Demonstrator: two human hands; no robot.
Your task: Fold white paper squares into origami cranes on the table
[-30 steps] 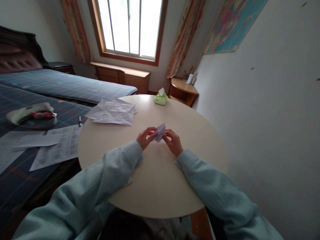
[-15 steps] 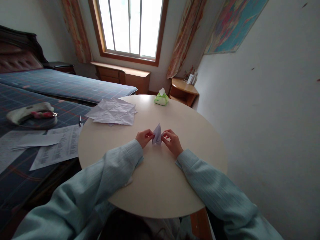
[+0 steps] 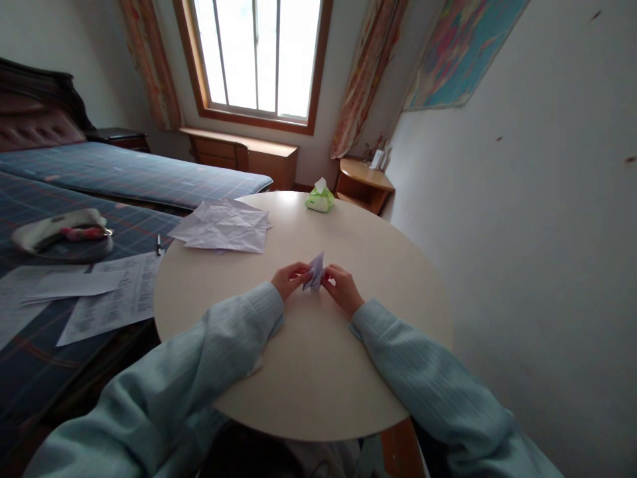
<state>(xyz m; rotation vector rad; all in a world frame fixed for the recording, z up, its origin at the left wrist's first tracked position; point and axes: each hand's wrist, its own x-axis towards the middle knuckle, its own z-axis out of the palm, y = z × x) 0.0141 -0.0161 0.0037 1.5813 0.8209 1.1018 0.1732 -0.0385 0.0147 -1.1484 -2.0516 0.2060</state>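
Note:
A small folded piece of white paper [image 3: 316,271] stands on edge near the middle of the round cream table [image 3: 308,372]. My left hand [image 3: 289,278] pinches its left side with the fingers closed on it. My right hand [image 3: 341,288] pinches its right side, fingers also closed. Both wrists rest low over the tabletop, in light blue sleeves.
A pile of creased white sheets [image 3: 223,226] lies at the table's back left, and a green tissue pack [image 3: 319,198] at its far edge. To the left is a bed with printed papers [image 3: 107,297], a pen [image 3: 158,243] and a pouch [image 3: 62,226]. A wall runs close on the right.
The folded paper turned from lying tilted between my fingers to standing upright, and both hands closed in nearer to each other around it.

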